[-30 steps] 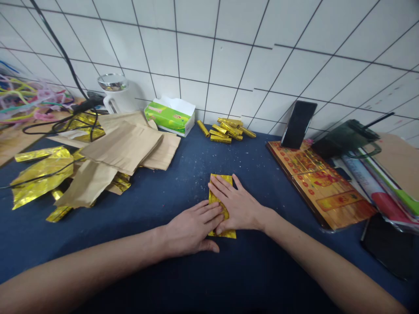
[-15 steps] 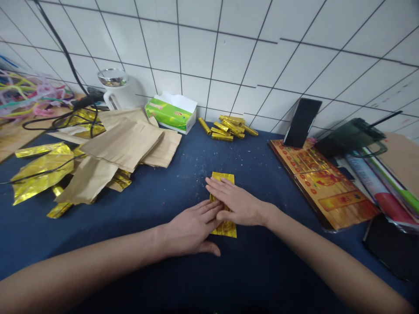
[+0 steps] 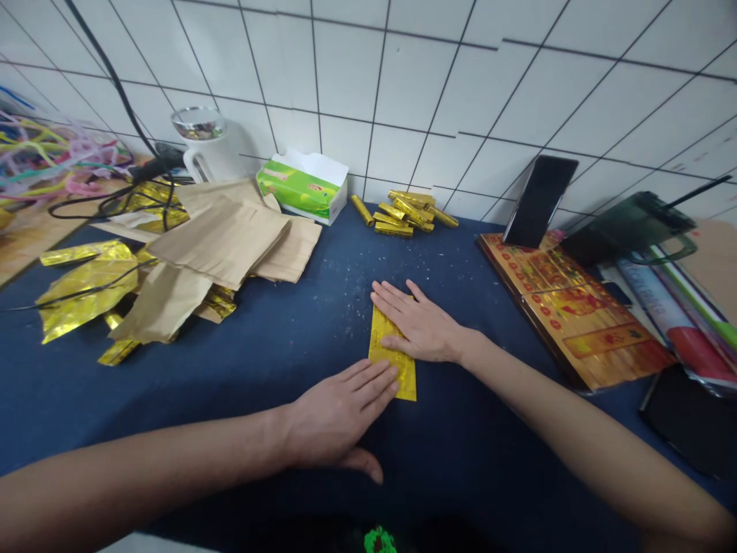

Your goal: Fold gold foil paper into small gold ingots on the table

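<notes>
A folded strip of gold foil paper (image 3: pixel 393 361) lies flat on the dark blue table cover (image 3: pixel 299 338) in front of me. My right hand (image 3: pixel 418 322) lies flat on its far end, fingers stretched out and pointing left. My left hand (image 3: pixel 339 411) rests flat at the near end, fingertips touching the foil's lower left edge, fingers spread.
A heap of folded gold foil pieces (image 3: pixel 406 211) sits by the tiled wall. Brown paper sheets (image 3: pixel 222 242) and crumpled gold foil (image 3: pixel 86 288) cover the left side. Also here: a green tissue box (image 3: pixel 299 188), a white jug (image 3: pixel 210 150), a propped phone (image 3: pixel 538 200), a red-gold printed stack (image 3: pixel 576 307).
My right hand has slid away from me along the foil to its far end. My left hand has drawn back slightly toward the near end, uncovering the middle of the strip.
</notes>
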Available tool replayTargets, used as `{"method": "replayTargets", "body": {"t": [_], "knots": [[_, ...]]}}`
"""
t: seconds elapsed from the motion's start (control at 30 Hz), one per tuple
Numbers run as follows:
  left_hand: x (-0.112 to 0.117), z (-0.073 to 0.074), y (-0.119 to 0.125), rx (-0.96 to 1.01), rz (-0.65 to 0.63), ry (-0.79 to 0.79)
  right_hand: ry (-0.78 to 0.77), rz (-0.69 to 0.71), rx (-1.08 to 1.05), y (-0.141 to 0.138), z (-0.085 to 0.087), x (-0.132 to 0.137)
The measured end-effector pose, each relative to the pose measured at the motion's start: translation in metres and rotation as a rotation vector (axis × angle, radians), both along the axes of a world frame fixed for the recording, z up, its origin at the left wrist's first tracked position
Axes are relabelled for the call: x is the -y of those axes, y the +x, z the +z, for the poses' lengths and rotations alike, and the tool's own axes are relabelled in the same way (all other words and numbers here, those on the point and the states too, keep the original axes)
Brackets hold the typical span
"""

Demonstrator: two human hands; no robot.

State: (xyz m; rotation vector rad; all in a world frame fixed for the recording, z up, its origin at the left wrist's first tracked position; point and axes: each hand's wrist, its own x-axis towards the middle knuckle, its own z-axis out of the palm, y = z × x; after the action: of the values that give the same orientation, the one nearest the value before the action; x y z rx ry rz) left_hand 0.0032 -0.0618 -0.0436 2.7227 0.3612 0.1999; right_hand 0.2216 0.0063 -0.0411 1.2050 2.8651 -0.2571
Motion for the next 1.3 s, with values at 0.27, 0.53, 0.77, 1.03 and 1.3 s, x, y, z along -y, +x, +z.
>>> {"method": "replayTargets", "body": {"t": [0.27,0.53,0.77,1.03,1.3], "knots": [[-0.003,0.017,-0.013,-0.061,-0.108,-0.018,0.008,0.01,-0.012,0.0,-0.001,0.0],[-0.027,0.025,-0.016,-0.101,-0.1,0.053,0.027,0.014,-0.021,0.001,-0.003,-0.001],[-0.028,0.013,-0.016,-0.052,-0.115,-0.006,0.067,0.039,-0.039,0.002,-0.005,-0.001],[-0.036,0.013,-0.02,-0.033,-0.166,-0.01,0.047,0.051,-0.019,0.002,-0.004,-0.002],[-0.028,0.019,-0.01,-0.018,-0.11,-0.003,0.058,0.039,-0.008,0.001,-0.003,0.0]]}}
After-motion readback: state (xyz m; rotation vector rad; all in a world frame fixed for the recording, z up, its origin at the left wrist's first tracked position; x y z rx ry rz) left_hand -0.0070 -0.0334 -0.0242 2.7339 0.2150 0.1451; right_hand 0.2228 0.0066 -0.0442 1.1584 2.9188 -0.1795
